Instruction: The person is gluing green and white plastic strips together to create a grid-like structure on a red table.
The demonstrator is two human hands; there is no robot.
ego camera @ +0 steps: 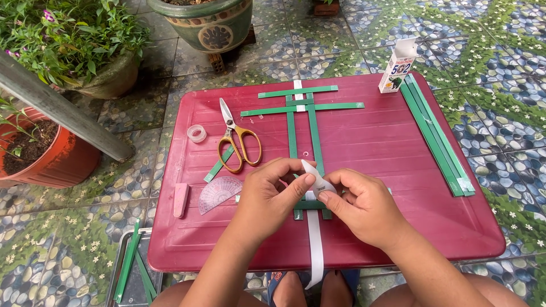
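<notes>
Head view of a dark red plastic tray [398,170] used as a work surface on a pebble-patterned tiled floor [500,34]. Near the tray's front edge, the left hand [267,196] and right hand [364,207] together pinch a white strip [314,182], its upper end bent over between thumbs and fingertips; its lower length runs off the front edge and hangs down, the end curling. The hands hide where this strip crosses the green strip lattice [301,113], a flat grid of narrow glossy bands reaching toward the back edge.

Left half: scissors [236,139] with amber handles and shut blades, a clear tape roll [197,133], a translucent pink protractor [219,193], a pink eraser-like block [181,199].

Right edge: a bundle of long green strips [438,139]; at the back right corner, a small upright white carton [397,67], contents unseen.

Beyond the tray: glazed and terracotta pots [51,159] with soil and plants, partly cut off. Front left, a metal tray [133,273] holding green strips, mostly cropped.
</notes>
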